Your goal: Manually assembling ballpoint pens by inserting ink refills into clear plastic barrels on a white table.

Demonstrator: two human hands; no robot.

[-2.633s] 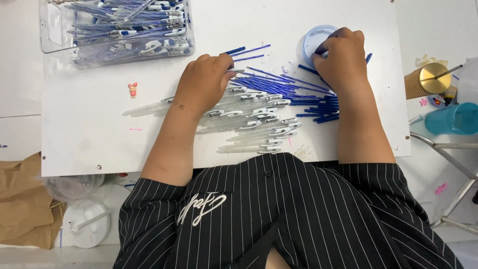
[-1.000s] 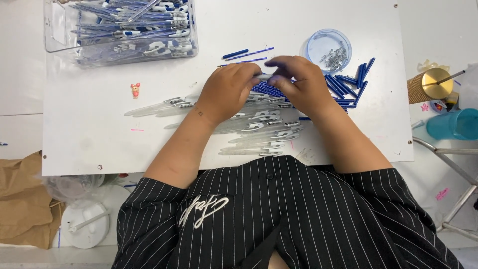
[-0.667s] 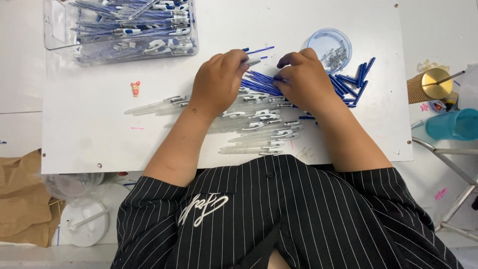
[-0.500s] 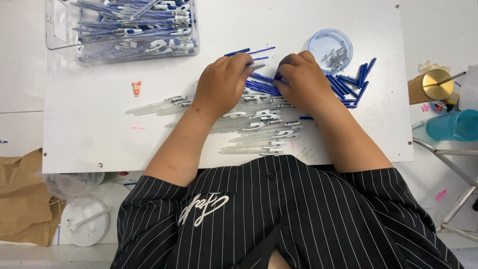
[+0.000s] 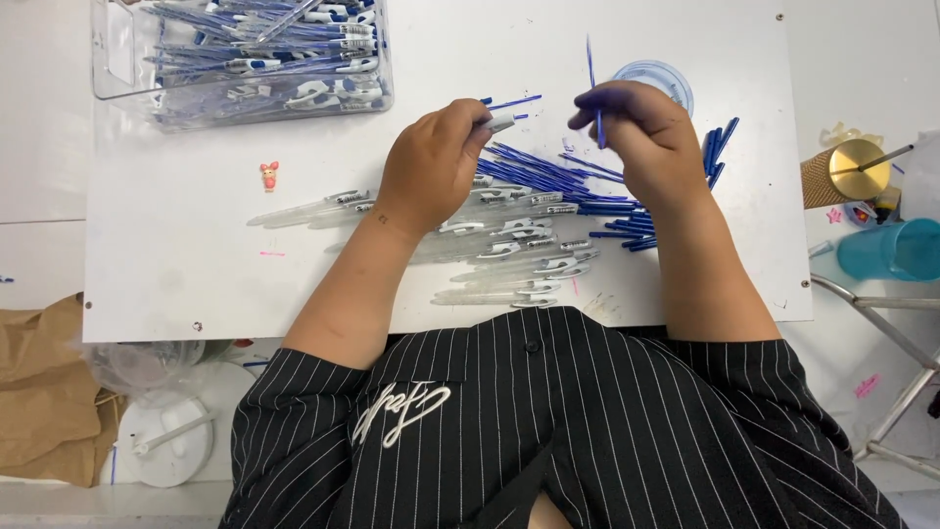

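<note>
From my remote seat, the white table (image 5: 176, 264) looks matt and smooth, faintly scuffed near its front edge, and the bin (image 5: 117, 59) at its far left corner is clear glossy plastic. The pen barrels (image 5: 509, 264) heaped mid-table read as translucent, shiny plastic. Right of the table, the cylinder (image 5: 842, 174) shows brushed gold metal beside a glossy teal plastic cup (image 5: 896, 250).

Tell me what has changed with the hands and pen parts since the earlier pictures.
The right hand has lifted off the blue refill pile and now pinches one thin blue refill upright. The left hand has risen too, holding a clear pen barrel pointed at it. The hands have drawn slightly apart. The bin of pens, the small round dish and the row of barrels stayed put.
</note>
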